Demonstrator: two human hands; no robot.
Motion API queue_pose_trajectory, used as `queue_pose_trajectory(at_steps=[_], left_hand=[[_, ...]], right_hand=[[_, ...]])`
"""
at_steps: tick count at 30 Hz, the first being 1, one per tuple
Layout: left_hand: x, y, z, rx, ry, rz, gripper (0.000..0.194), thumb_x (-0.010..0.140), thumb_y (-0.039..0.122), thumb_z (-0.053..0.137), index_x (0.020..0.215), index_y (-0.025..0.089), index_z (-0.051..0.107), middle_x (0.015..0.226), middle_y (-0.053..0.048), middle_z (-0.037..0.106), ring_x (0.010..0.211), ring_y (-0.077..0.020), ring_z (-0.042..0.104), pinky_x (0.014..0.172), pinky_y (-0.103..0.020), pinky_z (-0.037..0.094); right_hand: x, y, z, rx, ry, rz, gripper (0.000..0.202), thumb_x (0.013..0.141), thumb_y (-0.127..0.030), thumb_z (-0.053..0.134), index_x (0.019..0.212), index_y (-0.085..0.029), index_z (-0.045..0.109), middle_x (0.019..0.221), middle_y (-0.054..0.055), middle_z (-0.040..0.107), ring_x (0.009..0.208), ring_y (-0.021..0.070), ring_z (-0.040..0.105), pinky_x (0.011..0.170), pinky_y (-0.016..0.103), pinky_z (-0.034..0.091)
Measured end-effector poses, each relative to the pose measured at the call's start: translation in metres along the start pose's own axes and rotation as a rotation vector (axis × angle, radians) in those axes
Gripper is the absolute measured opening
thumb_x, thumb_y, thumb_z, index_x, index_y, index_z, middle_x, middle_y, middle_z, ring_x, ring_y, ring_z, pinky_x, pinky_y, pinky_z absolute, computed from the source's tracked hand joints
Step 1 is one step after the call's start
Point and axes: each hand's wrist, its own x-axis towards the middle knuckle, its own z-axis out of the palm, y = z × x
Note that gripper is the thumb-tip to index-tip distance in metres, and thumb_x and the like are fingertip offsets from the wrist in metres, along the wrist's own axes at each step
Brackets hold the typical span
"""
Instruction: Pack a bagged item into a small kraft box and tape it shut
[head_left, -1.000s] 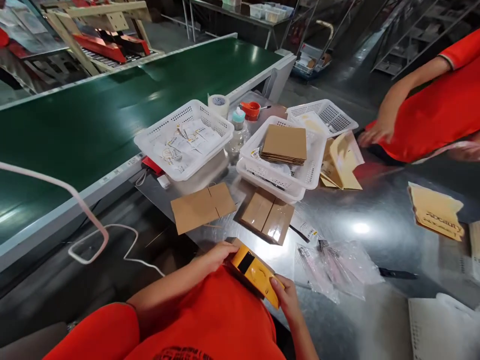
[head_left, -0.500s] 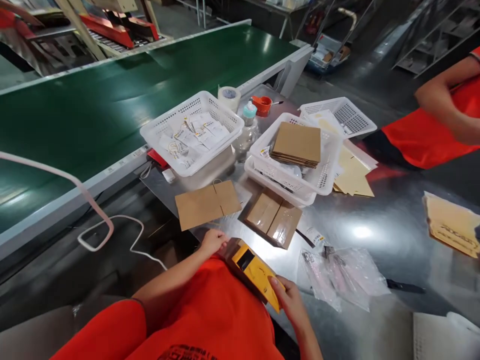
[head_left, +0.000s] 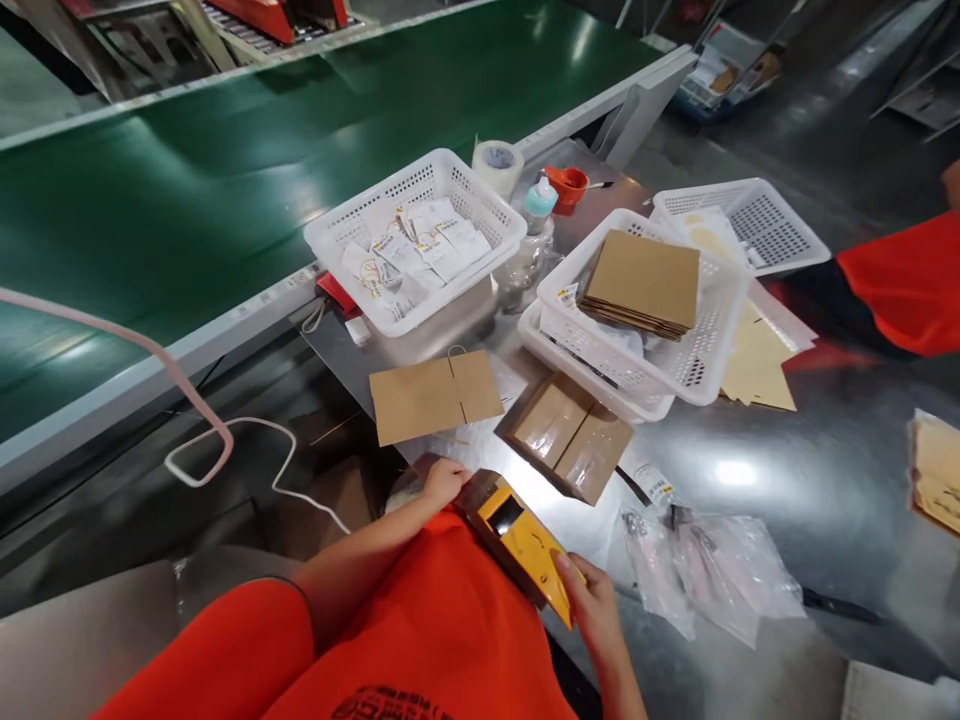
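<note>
**Holding a yellow handheld device at the table edge**

Holding a yellow handheld device (head_left: 525,545) close against an orange shirt, the person grips it from both ends. The right hand (head_left: 596,605) wraps its lower end, fingers closed around the casing with the thumb on top. The left hand (head_left: 444,480) rests at the upper end, fingers curled against its dark back edge. The device lies tilted, dark screen facing up, over the near edge of the shiny metal table (head_left: 787,470).

Just right of the device lie clear plastic bags (head_left: 712,575) with small items inside, and a black pen (head_left: 840,607) beyond them. Just past the device sits a flat brown box wrapped in glossy film (head_left: 574,440), with a small printed label (head_left: 649,482) at its right corner. To its left lies a flat cardboard sheet (head_left: 435,397).

Farther back stand three white plastic baskets. The left basket (head_left: 416,240) holds small printed packets. The middle basket (head_left: 645,320), stacked on another, carries a pile of brown cardboard sheets (head_left: 645,283). The far right basket (head_left: 750,220) stands near loose tan envelopes (head_left: 757,360). Between the baskets are a clear bottle with a teal cap (head_left: 536,235), a roll of tape (head_left: 498,165) and an orange tape dispenser (head_left: 566,185).

A green conveyor belt (head_left: 225,200) runs along the table's left side. A white cable (head_left: 225,450) loops below it. At far right, another person's orange sleeve (head_left: 907,285) shows.
</note>
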Motion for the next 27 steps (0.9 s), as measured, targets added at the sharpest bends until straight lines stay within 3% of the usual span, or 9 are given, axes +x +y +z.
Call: queue_pose_trajectory(at_steps=[8,14,20,25,27], left_hand=[[-0.004,0.004,0.005,0.088,0.009,0.088,0.031,0.083,0.017,0.053,0.052,0.016,0.052,0.05,0.006,0.043,0.055,-0.0111,0.045,0.059,-0.025,0.034],[-0.01,0.001,0.011,0.238,0.003,0.151,0.031,0.087,0.016,0.046,0.06,0.015,0.059,0.061,0.0,0.058,0.065,-0.0136,0.054,0.062,-0.026,0.036],[-0.025,0.003,0.01,0.427,-0.031,0.195,0.026,0.095,0.032,0.044,0.095,0.017,0.065,0.086,-0.009,0.069,0.085,-0.0235,0.066,0.07,-0.03,0.043],[-0.036,0.006,0.003,0.55,-0.036,0.168,0.032,0.092,0.02,0.044,0.12,0.013,0.055,0.095,-0.015,0.07,0.091,-0.0296,0.068,0.079,-0.04,0.05],[-0.044,0.005,-0.001,0.566,-0.052,0.198,0.039,0.089,0.012,0.043,0.127,0.014,0.052,0.113,-0.016,0.067,0.105,-0.0277,0.065,0.09,-0.041,0.049]], right_hand=[[0.001,0.021,-0.005,0.084,0.027,-0.005,0.06,0.067,-0.075,0.059,0.048,-0.021,0.04,0.048,-0.004,0.033,0.046,0.0101,0.028,0.044,0.026,0.022],[-0.001,0.019,-0.003,0.111,0.036,0.009,0.059,0.067,-0.074,0.06,0.049,-0.021,0.043,0.047,-0.003,0.036,0.045,0.0102,0.03,0.042,0.025,0.023],[-0.002,0.012,-0.003,0.115,0.024,0.018,0.061,0.063,-0.077,0.06,0.048,-0.021,0.042,0.046,-0.003,0.034,0.045,0.01,0.029,0.043,0.025,0.023],[-0.004,0.01,-0.002,0.129,0.021,0.015,0.061,0.064,-0.077,0.06,0.049,-0.021,0.041,0.048,-0.003,0.033,0.046,0.0095,0.027,0.043,0.025,0.022],[-0.004,0.009,-0.002,0.128,0.02,0.017,0.062,0.063,-0.078,0.06,0.049,-0.021,0.04,0.048,-0.004,0.032,0.046,0.0093,0.026,0.043,0.025,0.022]])
